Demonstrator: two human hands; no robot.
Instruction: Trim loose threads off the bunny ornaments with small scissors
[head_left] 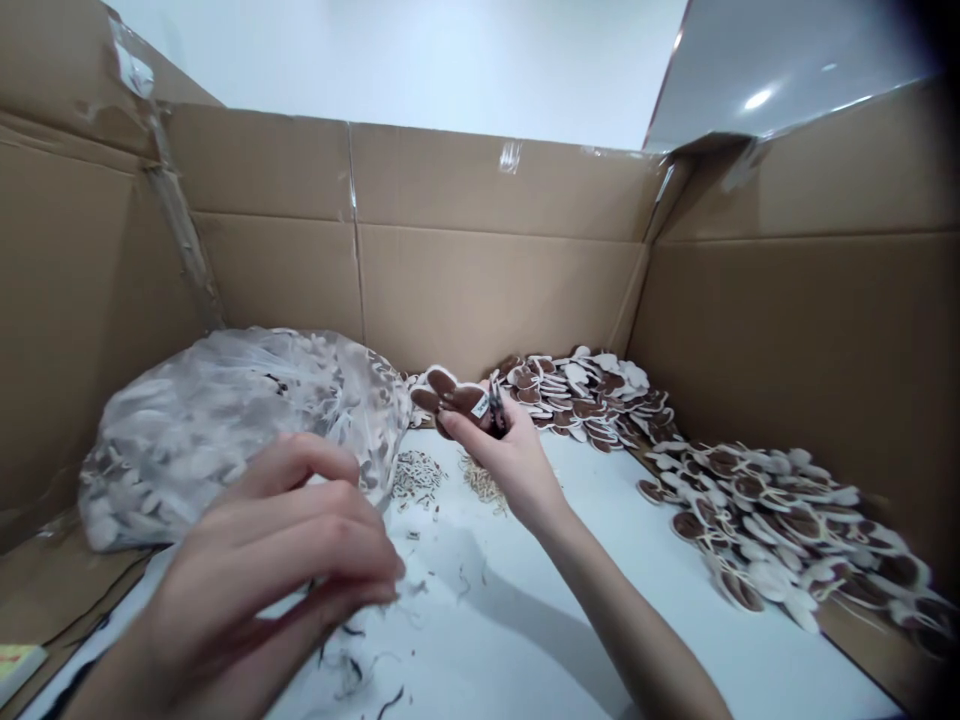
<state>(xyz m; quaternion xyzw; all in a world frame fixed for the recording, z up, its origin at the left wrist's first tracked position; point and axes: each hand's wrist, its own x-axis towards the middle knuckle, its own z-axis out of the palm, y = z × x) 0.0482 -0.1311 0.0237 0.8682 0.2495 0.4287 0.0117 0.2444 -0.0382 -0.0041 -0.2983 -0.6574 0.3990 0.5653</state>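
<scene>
My right hand point(517, 455) is closed on a brown bunny-shaped plush patch point(469, 402) with white edging, its thumb laid across the front. A small white label with dark print shows on the patch. A dark object point(496, 408), perhaps thread snips, also sits in that hand; its shape is partly hidden. Closer to the camera, my left hand point(292, 560) is held over the white tabletop point(480, 640) with thumb and fingertips pressed together. Whatever those fingertips may pinch is too small to make out. Loose dark thread scraps point(349, 670) lie below this hand.
Cardboard walls point(495, 240) enclose the table. On the left bulges a clear plastic bag point(247, 430) full of pale pieces. Similar brown-and-white patches form a back pile point(577, 395) and a right pile point(787, 525). Two heaps of small bits point(418, 476) point(484, 482) lie mid-table.
</scene>
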